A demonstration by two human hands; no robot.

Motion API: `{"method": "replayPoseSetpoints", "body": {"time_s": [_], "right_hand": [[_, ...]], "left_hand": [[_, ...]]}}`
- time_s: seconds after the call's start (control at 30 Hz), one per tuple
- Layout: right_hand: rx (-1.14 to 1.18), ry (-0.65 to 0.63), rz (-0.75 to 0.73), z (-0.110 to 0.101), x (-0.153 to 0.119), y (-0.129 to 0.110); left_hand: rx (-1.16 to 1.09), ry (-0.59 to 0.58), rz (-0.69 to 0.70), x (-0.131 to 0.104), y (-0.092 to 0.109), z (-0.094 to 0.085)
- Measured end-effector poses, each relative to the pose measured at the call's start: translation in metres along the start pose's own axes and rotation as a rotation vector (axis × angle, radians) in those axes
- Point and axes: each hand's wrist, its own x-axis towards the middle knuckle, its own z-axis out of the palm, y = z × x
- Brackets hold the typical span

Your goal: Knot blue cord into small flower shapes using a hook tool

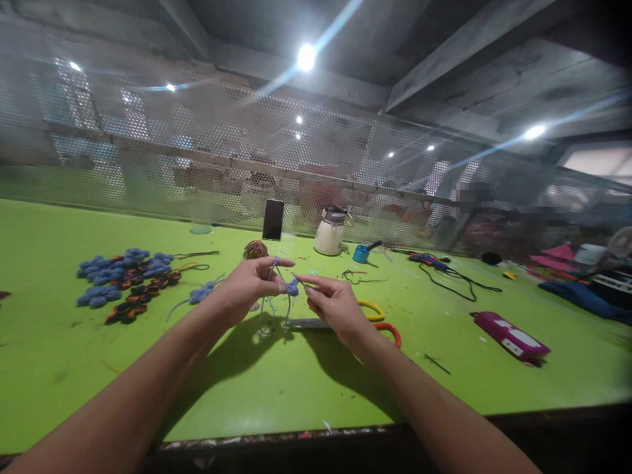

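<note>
Pinching blue yarn (289,308) in left hand (249,282) | gripping thin tool (299,281) at blue piece (292,288) with right hand (338,304) | with scissors (307,324) on green surface (261,401) below right hand

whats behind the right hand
Scissors on the green table: blades show to the left of the right hand, yellow and orange handles to its right. The hand covers the part between.
</note>
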Motion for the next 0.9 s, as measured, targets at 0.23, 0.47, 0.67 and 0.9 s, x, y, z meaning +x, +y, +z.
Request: {"method": "replayPoseSetpoints", "body": {"time_s": [0.23,0.47,0.67,0.9], "right_hand": [[-0.174,-0.027,-0.137,-0.003,0.001,0.002],[-0.298,-0.05,-0.227,-0.002,-0.003,-0.003],[-0.298,-0.06,-0.191,-0.002,-0.002,-0.004],[0.096,-0.088,0.161,0.0,-0.004,-0.012]], "left_hand": [[-0.159,-0.053,-0.09,0.001,0.0,-0.001],[-0.197,-0.033,-0.143,0.0,0.003,0.0],[-0.021,-0.081,-0.076,0.002,-0.003,0.0],[-0.02,-0.033,-0.029,0.003,-0.005,0.001]]}}
